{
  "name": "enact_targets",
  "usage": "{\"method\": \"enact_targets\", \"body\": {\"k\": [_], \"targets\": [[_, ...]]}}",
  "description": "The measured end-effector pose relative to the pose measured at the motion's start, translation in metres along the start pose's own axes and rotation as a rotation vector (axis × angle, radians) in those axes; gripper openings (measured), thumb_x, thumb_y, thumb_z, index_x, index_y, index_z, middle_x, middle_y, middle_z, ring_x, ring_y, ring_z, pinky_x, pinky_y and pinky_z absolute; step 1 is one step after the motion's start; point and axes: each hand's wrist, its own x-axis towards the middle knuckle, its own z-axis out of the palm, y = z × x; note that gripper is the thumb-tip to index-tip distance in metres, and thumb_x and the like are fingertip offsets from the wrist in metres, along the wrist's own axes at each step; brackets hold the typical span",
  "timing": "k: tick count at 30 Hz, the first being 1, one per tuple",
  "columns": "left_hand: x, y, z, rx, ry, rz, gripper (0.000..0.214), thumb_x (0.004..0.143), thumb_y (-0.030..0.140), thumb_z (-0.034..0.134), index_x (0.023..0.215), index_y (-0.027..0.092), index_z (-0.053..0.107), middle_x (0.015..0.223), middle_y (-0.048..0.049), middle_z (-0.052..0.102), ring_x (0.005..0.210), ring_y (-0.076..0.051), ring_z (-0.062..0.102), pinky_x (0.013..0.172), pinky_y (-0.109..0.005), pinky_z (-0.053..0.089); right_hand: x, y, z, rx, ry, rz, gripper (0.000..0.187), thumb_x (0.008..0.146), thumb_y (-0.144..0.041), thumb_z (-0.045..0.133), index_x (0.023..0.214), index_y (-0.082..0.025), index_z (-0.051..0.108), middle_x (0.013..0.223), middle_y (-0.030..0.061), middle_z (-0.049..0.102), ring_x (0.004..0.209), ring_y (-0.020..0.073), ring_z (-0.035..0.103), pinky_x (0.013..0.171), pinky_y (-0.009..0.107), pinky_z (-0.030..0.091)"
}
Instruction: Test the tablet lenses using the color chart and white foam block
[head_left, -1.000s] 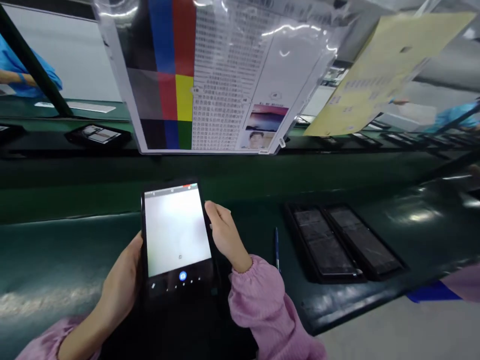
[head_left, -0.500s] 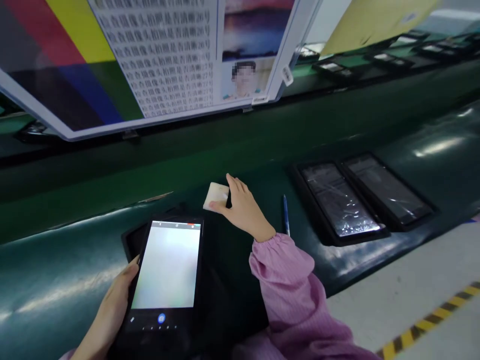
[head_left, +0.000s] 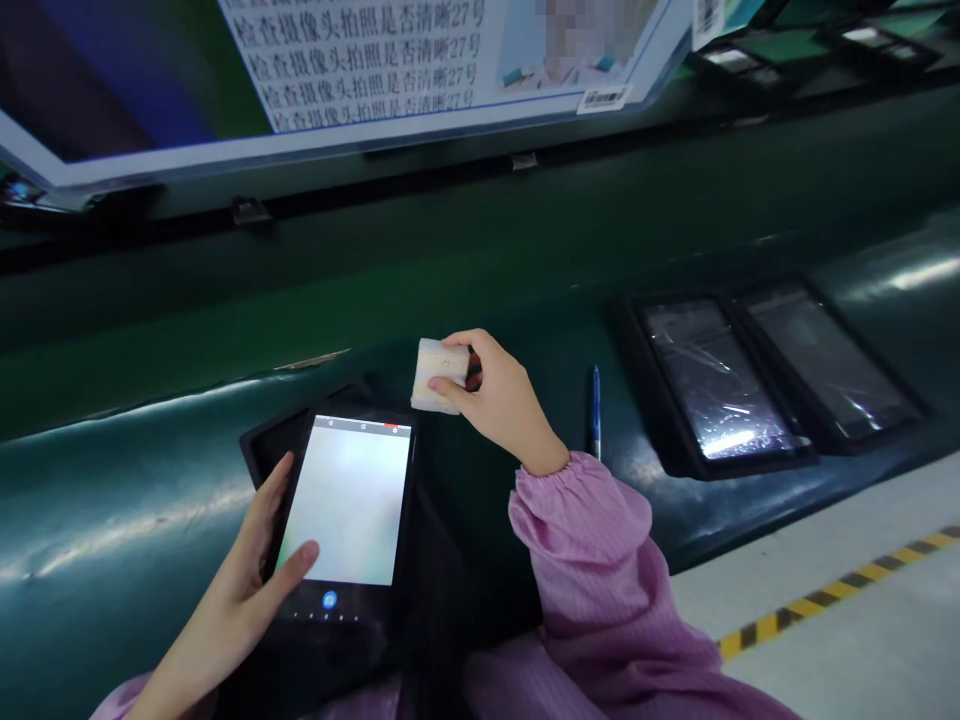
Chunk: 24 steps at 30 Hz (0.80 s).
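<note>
My left hand (head_left: pixel 259 565) grips a black tablet (head_left: pixel 349 500) by its left side, the thumb lying over the lower left of the lit screen. That screen is mostly whitish, with a blue camera button below. Pinched between the thumb and fingers of my right hand (head_left: pixel 502 395) is a small white square block or folded pad (head_left: pixel 437 376), whose exact kind I cannot tell. It is above and right of the tablet's top edge. Beneath the tablet, a dark flat case or tray (head_left: pixel 277 440) sticks out at the upper left.
A blue pen (head_left: pixel 595 410) lies right of my right hand. Two film-covered tablets (head_left: pixel 716 380) lie farther right on the green bench mat (head_left: pixel 135 500). A printed chart board (head_left: pixel 360 130) stands along the back. Yellow-black floor tape (head_left: pixel 840 590) runs at lower right.
My right hand has closed on the white block and raised it slightly. My left thumb has come over the screen. The view has tipped downward, showing less of the chart.
</note>
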Motion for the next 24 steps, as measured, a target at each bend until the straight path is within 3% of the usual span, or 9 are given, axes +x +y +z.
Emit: {"method": "enact_targets", "body": {"k": [5, 12, 24], "targets": [[-0.001, -0.005, -0.002, 0.088, -0.058, 0.094, 0.102, 0.085, 0.052, 0.081, 0.166, 0.041, 0.019, 0.177, -0.006, 0.018, 0.161, -0.041, 0.016, 0.127, -0.064, 0.022, -0.003, -0.003, 0.007, 0.11, 0.048, -0.136, 0.033, 0.087, -0.026, 0.078, 0.116, -0.026, 0.062, 0.126, 0.0045, 0.068, 0.104, 0.0237, 0.068, 0.076, 0.035, 0.059], [-0.003, -0.004, 0.0, 0.127, -0.05, 0.18, 0.105, 0.084, 0.048, 0.083, 0.165, 0.047, 0.016, 0.178, -0.0037, 0.012, 0.162, -0.041, 0.013, 0.128, -0.067, 0.012, -0.005, -0.009, 0.013, 0.182, 0.015, -0.219, 0.031, 0.087, -0.023, 0.081, 0.112, -0.026, 0.063, 0.123, 0.0028, 0.068, 0.105, 0.0217, 0.068, 0.073, 0.031, 0.058], [0.003, -0.009, -0.007, 0.23, -0.136, 0.258, 0.111, 0.085, 0.043, 0.083, 0.164, 0.051, 0.005, 0.178, -0.0033, 0.006, 0.161, -0.041, 0.018, 0.125, -0.071, 0.021, -0.006, -0.005, 0.018, -0.083, 0.037, -0.349, 0.026, 0.089, -0.018, 0.078, 0.105, -0.024, 0.057, 0.118, 0.0041, 0.065, 0.09, 0.0204, 0.068, 0.07, 0.034, 0.055]]}}
